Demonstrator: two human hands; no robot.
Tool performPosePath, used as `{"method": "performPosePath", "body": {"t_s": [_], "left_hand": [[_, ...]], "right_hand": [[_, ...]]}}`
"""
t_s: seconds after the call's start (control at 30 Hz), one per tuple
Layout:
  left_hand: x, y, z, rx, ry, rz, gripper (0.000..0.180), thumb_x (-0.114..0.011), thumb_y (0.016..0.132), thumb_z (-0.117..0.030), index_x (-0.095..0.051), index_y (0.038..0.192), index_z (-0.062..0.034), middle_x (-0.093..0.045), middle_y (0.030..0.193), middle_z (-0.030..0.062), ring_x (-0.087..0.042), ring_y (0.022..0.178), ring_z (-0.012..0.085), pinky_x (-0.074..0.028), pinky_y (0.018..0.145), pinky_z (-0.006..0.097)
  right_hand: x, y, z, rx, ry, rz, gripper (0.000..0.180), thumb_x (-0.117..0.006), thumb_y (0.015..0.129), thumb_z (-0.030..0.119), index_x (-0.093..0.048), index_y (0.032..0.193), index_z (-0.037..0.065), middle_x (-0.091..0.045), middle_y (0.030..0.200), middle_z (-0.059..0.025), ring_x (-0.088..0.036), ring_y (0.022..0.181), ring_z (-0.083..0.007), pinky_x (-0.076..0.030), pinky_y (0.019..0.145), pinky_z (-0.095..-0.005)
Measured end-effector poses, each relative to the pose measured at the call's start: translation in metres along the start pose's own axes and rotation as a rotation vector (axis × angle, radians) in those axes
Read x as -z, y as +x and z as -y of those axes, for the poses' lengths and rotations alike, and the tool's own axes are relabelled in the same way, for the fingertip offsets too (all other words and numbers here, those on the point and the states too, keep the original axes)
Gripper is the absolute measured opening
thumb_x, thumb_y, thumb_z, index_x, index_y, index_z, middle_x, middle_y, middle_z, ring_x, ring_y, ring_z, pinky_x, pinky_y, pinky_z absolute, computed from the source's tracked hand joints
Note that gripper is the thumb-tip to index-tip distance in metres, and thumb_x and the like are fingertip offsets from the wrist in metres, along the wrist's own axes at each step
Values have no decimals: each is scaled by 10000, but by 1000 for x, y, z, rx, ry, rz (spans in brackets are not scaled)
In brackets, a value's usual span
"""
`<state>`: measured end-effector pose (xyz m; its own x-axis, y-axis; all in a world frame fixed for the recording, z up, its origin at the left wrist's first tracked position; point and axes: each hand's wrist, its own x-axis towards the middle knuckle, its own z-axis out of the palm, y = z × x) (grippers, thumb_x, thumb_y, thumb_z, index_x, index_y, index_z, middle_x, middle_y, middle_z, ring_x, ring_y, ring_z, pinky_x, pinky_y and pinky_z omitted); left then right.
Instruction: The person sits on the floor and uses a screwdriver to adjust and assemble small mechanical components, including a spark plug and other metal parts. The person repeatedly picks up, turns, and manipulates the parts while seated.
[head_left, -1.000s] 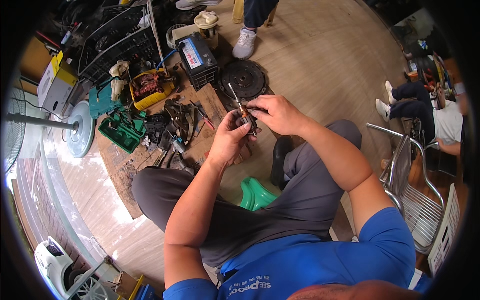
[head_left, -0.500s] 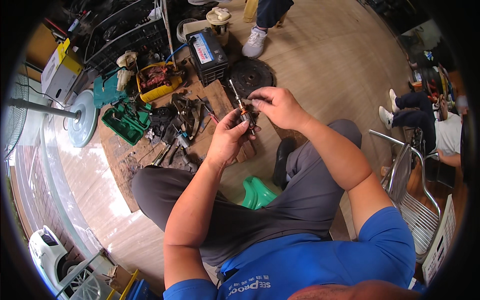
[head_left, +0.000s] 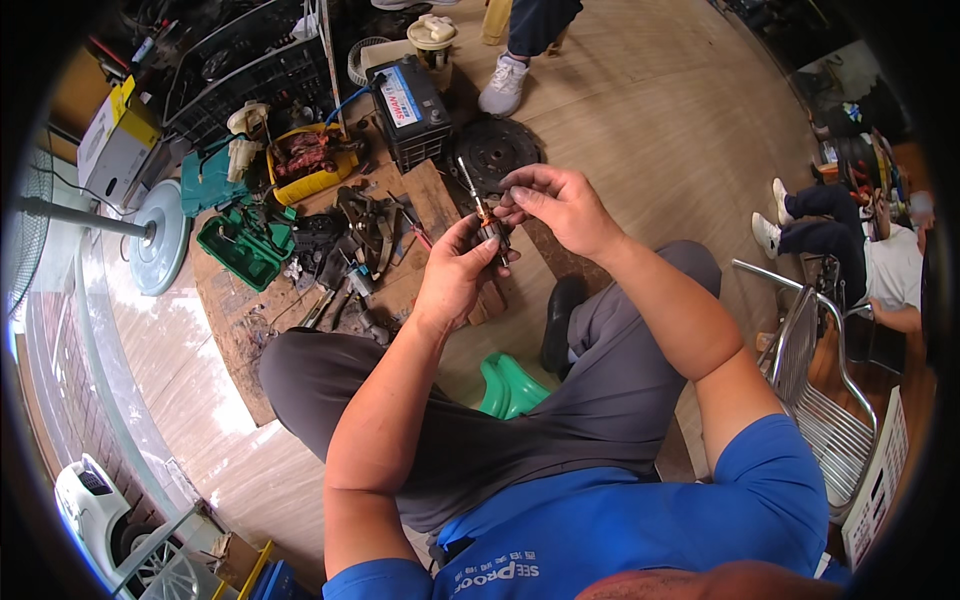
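Left hand (head_left: 452,272) steady, right hand (head_left: 565,208) curled in

Left thumb and fingers still pinch copper-banded shaft (head_left: 487,220), tip toward 11 o'clock, so it's supported. Right, at its 2 o'clock: fingertips bunched closer; pinching anything, can't tell.

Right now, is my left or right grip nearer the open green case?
Left. Your left grip, holding the shafted metal part, is right of the open green case; your right grip is farther right.
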<state>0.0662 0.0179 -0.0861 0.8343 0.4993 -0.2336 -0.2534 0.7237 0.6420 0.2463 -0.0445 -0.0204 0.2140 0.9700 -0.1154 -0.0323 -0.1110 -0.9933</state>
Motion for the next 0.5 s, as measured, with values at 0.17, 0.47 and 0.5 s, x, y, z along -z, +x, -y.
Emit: {"method": "performPosePath", "body": {"t_s": [0.17,0.47,0.5], "left_hand": [[3,2,4,-32,72,-52,371,-651,930,-57,-556,1288,-22,-660,1130,78,-664,893,181,-530,700,271],[0,3,4,-84,226,-180,376,-736,862,-44,-577,1202,-27,-678,1045,48,-683,846,146,-531,676,247],[0,3,4,-89,233,-190,388,-743,855,-43,-575,1204,-23,-678,1042,48,-681,848,144,-531,678,248]], "right_hand": [[-2,-3,0,5,-42,15,202,-573,988,77,-610,1145,-43,-689,991,-86,-679,937,-148,-551,815,-279],[-3,-7,0,4,-56,7,216,-621,956,103,-639,1119,-37,-697,985,-62,-666,914,-114,-541,791,-259],[-4,-7,0,4,-52,9,216,-621,956,103,-639,1120,-36,-697,985,-61,-666,914,-114,-541,791,-259]]}}
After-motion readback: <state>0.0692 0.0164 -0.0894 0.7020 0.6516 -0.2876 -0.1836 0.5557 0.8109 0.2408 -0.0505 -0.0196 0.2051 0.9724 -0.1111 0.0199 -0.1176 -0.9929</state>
